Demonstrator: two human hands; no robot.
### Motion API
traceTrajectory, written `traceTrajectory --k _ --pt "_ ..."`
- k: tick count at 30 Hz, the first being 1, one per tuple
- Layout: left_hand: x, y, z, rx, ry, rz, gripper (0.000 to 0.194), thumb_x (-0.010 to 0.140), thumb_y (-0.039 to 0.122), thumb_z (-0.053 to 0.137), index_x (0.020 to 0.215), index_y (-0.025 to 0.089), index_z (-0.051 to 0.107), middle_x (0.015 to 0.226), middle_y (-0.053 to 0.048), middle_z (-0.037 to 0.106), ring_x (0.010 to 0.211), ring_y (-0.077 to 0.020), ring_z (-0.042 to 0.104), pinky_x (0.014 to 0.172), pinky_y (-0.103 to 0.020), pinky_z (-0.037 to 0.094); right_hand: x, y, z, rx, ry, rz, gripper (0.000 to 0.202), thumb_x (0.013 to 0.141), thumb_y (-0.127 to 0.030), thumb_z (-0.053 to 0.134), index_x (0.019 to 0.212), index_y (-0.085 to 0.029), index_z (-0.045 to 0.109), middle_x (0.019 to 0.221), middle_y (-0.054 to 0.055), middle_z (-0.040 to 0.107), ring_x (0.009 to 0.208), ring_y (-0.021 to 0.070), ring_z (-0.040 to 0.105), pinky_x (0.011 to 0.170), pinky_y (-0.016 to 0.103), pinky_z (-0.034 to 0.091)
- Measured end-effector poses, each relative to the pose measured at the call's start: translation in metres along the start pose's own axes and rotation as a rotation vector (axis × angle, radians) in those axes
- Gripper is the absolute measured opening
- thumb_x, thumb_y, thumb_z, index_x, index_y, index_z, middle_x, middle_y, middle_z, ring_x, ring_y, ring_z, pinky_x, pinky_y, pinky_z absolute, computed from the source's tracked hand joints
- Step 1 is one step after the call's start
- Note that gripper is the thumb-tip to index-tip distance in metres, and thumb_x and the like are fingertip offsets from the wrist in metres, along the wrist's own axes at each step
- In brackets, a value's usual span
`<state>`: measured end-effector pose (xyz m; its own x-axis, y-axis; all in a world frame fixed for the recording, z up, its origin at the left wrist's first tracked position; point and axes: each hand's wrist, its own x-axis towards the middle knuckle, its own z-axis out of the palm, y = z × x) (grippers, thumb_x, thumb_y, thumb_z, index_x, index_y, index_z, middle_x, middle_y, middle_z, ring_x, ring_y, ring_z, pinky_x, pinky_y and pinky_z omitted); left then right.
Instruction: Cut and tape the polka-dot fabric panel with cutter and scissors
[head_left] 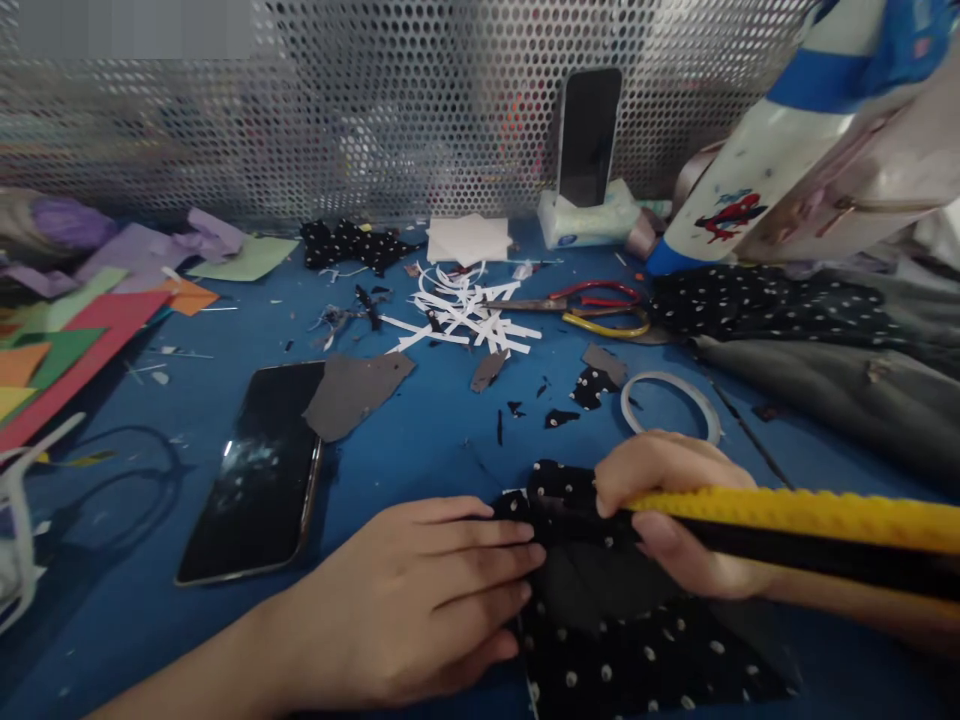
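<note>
My right hand [682, 520] is closed around a long yellow and black utility knife [810, 520], its ridged handle reaching off to the right edge. The tip end points left, low over black polka-dot fabric [622, 660], and I cannot make out the blade. White dots cover the fabric, with a plain dark grey area in the middle. Flat on its left edge lies my left hand [442, 600], fingers stretched out and pressing down. Just beyond my right hand is a roll of clear tape [667, 405].
Scissors [600, 305] with red and yellow handles lie beside white paper strips [465, 310]. A phone [262, 470] rests at left, partly under a grey scrap [360, 390]. Another phone [590, 135] stands against the perforated metal panel [337, 120]. A bottle [765, 150] stands at right.
</note>
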<state>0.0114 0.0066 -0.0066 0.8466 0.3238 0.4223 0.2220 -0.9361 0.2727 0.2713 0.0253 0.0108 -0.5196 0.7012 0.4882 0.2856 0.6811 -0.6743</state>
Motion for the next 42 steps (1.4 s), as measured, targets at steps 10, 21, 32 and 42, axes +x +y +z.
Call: traceTrajectory --k 10,21,32,42 --pt "0.001 0.0 0.0 -0.023 0.034 0.011 0.023 0.1 0.029 0.051 0.106 0.016 0.069 0.123 -0.001 0.071 0.119 -0.0146 0.063 0.111 -0.029 0.042 -0.002 -0.005 0.003 -0.118 0.092 0.058 0.03 0.099 -0.041 0.045 0.078 -0.025 0.059 0.059 -0.002 0.063 0.053 0.0133 0.061 0.053 0.028 0.045" --pt "0.004 -0.001 0.002 -0.02 0.032 0.008 0.024 0.101 0.028 0.05 0.102 0.016 0.07 0.119 0.0 0.072 0.114 -0.0143 0.066 0.108 -0.028 0.044 0.006 0.0 0.01 -0.114 -0.163 -0.237 0.019 0.073 -0.009 0.047 0.084 -0.024 0.045 0.054 -0.008 0.034 0.043 0.0106 0.029 0.045 0.028 0.02" --pt "0.007 -0.002 -0.005 0.007 -0.002 0.039 0.023 0.101 0.026 0.049 0.105 0.016 0.07 0.121 -0.001 0.072 0.117 -0.0154 0.065 0.106 -0.028 0.048 0.001 -0.007 0.001 -0.035 0.052 0.059 0.017 0.094 -0.03 0.053 0.08 -0.023 0.057 0.063 -0.002 0.062 0.052 0.0114 0.058 0.051 0.026 0.044" --pt "0.006 0.0 -0.006 0.006 0.008 0.045 0.026 0.102 0.026 0.047 0.106 0.017 0.07 0.12 -0.001 0.072 0.115 -0.0151 0.066 0.103 -0.027 0.049 -0.001 -0.006 0.004 -0.087 0.025 0.064 0.014 0.094 -0.029 0.053 0.081 -0.025 0.053 0.062 -0.004 0.059 0.052 0.0108 0.055 0.048 0.025 0.041"
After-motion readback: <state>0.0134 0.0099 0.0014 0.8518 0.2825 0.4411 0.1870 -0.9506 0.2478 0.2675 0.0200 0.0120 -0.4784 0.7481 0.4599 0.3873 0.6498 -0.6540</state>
